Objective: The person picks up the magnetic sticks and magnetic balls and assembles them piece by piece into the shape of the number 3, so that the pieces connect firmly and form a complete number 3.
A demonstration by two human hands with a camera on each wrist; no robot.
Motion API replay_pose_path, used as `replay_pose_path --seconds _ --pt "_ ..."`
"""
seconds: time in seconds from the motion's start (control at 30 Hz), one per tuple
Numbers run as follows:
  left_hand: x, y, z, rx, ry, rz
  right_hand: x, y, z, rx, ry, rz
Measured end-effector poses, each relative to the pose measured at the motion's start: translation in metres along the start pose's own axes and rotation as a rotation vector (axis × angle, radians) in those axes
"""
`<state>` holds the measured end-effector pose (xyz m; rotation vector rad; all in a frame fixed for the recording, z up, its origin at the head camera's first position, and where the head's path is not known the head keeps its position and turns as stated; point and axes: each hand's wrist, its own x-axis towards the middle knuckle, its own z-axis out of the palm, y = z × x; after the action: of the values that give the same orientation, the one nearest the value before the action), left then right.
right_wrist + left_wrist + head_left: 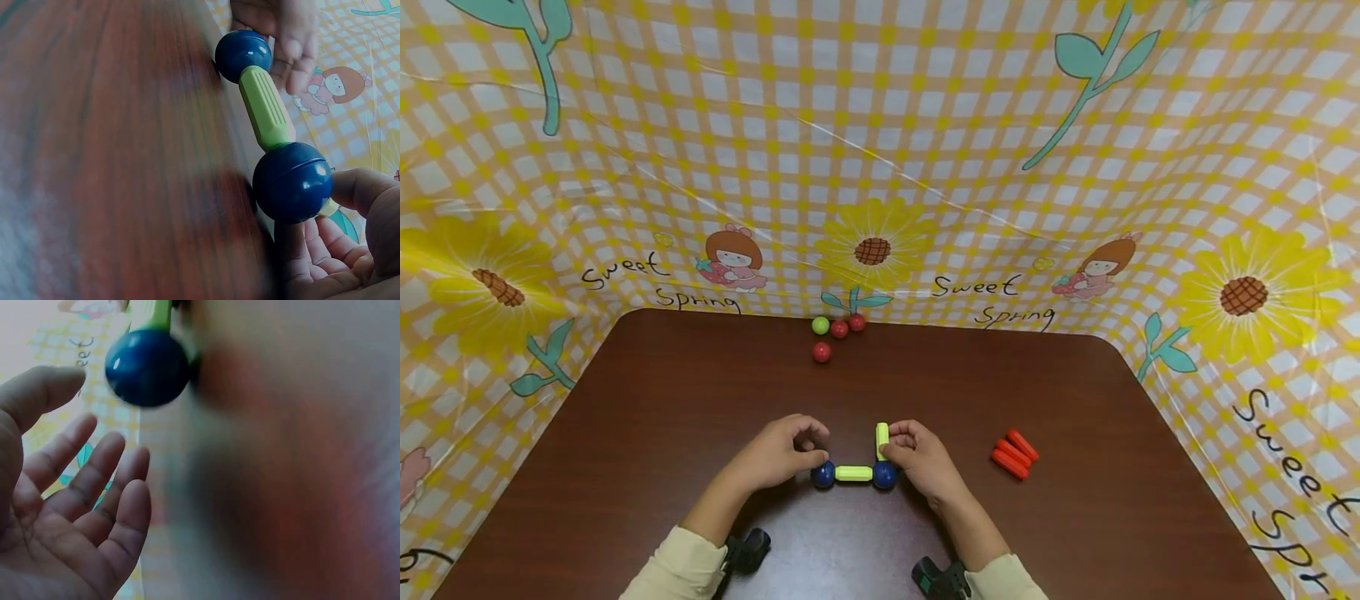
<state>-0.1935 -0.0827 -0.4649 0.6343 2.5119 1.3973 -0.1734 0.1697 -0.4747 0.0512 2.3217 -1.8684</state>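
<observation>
Sleeves (681, 565); left hand (781, 451) spread; right hand (921, 458) pinching yellow-green rod (882, 435); red rods (1013, 452) rightward; balls (839, 329) beyond.

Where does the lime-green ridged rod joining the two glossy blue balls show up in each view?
Head: lime-green rod low, near centre, lying sideways.
Left wrist: lime-green rod at the top edge, left of centre, partly cut off.
Right wrist: lime-green rod right of and above centre, slanting.
Shared landmark: the glossy blue ball at its end nearest the left hand.

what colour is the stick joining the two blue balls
The stick is light yellow-green, seen best in the right wrist view.
</observation>
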Motion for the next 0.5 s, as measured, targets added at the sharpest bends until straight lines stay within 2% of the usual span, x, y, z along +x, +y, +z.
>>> replay_pose_path --seconds 0.1,0.23,0.37,0.5 --pt "0.017 0.001 -0.011 0.072 0.024 -0.023 0.000 0.001 0.000 0.004 0.004 0.004" --pt "0.043 0.000 -0.025 0.141 0.086 -0.070 0.001 0.002 0.001 0.012 0.008 0.012" --pt "0.067 -0.004 -0.036 0.176 0.137 -0.103 -0.010 -0.015 0.001 0.019 0.001 0.007" --pt "0.088 -0.010 -0.044 0.185 0.155 -0.133 -0.009 -0.013 0.000 0.009 -0.005 -0.002"
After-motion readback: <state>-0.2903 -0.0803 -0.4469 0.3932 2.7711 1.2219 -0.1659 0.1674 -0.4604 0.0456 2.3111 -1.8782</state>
